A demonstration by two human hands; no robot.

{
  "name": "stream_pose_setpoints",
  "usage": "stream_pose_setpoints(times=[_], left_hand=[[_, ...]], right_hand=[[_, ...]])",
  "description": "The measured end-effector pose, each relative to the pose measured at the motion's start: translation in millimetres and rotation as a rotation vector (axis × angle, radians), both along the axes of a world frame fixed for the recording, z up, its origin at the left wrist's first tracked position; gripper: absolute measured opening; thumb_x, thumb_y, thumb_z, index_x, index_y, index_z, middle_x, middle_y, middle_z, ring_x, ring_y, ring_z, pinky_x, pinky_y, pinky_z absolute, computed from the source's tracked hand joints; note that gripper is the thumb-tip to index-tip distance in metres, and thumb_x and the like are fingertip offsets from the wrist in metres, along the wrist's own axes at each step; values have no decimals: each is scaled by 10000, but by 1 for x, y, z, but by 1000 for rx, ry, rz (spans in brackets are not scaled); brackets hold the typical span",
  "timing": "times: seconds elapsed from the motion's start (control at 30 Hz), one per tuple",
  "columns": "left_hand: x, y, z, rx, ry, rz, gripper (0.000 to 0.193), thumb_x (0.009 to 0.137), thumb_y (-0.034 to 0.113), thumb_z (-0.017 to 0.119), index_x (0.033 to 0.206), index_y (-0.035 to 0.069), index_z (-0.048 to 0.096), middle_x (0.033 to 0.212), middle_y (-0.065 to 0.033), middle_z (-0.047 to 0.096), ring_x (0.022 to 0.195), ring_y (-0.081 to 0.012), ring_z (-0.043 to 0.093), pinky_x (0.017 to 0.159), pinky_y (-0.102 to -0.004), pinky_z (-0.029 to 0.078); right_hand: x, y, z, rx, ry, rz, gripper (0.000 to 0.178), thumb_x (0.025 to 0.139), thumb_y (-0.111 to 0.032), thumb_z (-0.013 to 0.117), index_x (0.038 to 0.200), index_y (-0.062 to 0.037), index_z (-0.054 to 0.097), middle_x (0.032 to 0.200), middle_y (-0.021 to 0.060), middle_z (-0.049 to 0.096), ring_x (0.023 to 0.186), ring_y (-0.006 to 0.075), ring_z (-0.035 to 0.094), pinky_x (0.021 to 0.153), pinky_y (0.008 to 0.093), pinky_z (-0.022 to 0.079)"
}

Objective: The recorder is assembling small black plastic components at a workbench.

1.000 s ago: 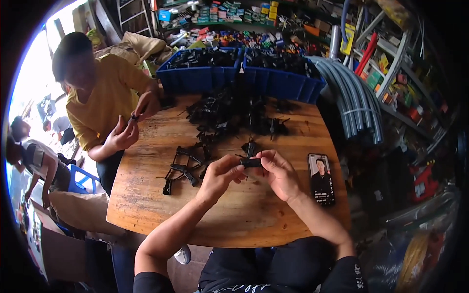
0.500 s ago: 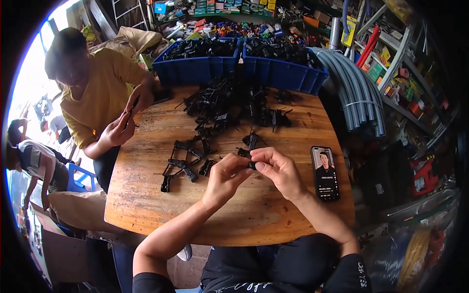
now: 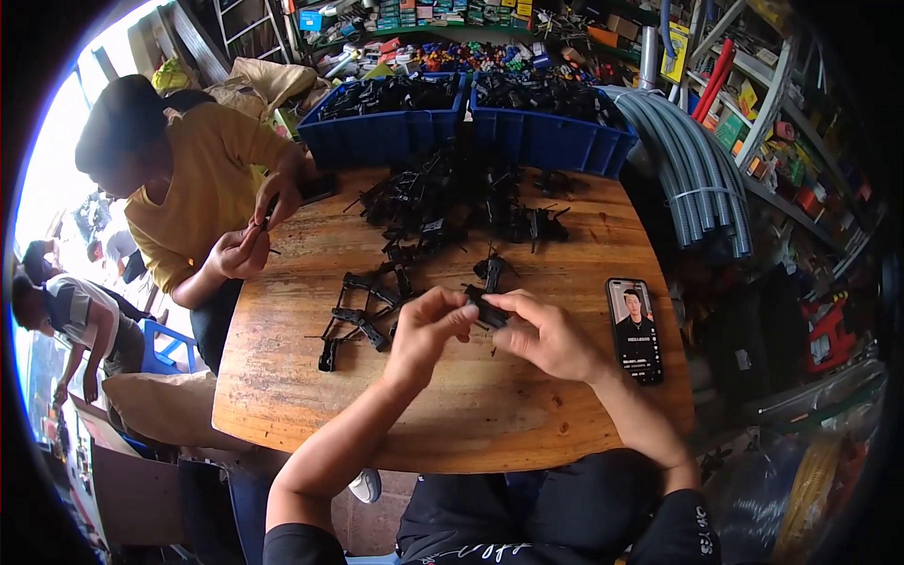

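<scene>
Pinching the left end of a small black part (image 3: pixel 487 313), the left hand (image 3: pixel 419 341) holds it between thumb and forefinger over the near half of the wooden tabletop (image 3: pixel 395 428). The right hand (image 3: pixel 556 341) meets the other end, forefinger stretched along the upper side and thumb bent beneath; whether those fingers grip firmly cannot be told.

Good handling here probably means letting the left fingers serve as the steady clamp while the right ones make small, straight pushes or turns. Pressure is best kept in line with the part's length, since a sideways twist could make so slim a piece slip. Keeping both wrists low would steady the work.

The part looks like dark, hard plastic, short and bar-like, its fine detail too small to read. To its left lie linked black pieces (image 3: pixel 358 325), blocky bodies joined by thin rods in an open, angular frame. Farther back a tangled black heap (image 3: pixel 419 202) bristles with similar rods. Behind it stand a left blue bin (image 3: pixel 377 141) and a right blue bin (image 3: pixel 556 144), smooth-walled and ribbed, filled with black pieces. The tabletop's warm, varnished-looking grain shows dark scuffs and knots.
</scene>
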State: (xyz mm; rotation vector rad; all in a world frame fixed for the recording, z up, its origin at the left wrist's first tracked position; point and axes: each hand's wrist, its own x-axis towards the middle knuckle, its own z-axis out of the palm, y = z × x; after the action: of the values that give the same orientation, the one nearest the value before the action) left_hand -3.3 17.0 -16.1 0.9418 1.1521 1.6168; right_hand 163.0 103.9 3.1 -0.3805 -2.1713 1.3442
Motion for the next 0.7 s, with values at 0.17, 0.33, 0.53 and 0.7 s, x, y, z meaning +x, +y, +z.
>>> stream_pose_setpoints(times=[0.17, 0.33, 0.53, 0.7], left_hand=[[-1, 3, -4, -42, -89, -88, 80, 841, 106, 617, 837, 35, 578, 710, -8, 562, 622, -92, 519, 597, -227, 433], [11, -3, -7, -130, 43, -57, 141, 809, 127, 662, 866, 16, 595, 724, -14, 574, 646, -85, 519, 593, -222, 424], [14, -5, -12, -41, 323, 46, 222, 780, 128, 689, 924, -8, 589, 816, -25, 584, 715, -81, 521, 636, -224, 429], [10, -5, -10, -68, 225, 50, 204, 780, 107, 676, 927, 8, 575, 930, -48, 580, 804, -86, 515, 686, -224, 426]], right_hand=[[3, -5, 3, 822, -27, -159, 485, 704, -108, 701, 1138, 8, 519, 990, 113, 551, 871, 249, 557, 774, 355, 468], [-6, -9, -8, 953, -85, -238, 321, 723, -47, 622, 1019, 47, 541, 823, 113, 518, 788, 250, 543, 715, 337, 471], [-11, -8, -22, 927, -106, -253, 255, 735, -73, 612, 951, 27, 522, 818, 128, 524, 740, 270, 566, 650, 356, 484], [-18, -9, -16, 740, -121, -210, 299, 727, -57, 633, 985, 23, 505, 844, 146, 540, 758, 298, 572, 637, 368, 486]])
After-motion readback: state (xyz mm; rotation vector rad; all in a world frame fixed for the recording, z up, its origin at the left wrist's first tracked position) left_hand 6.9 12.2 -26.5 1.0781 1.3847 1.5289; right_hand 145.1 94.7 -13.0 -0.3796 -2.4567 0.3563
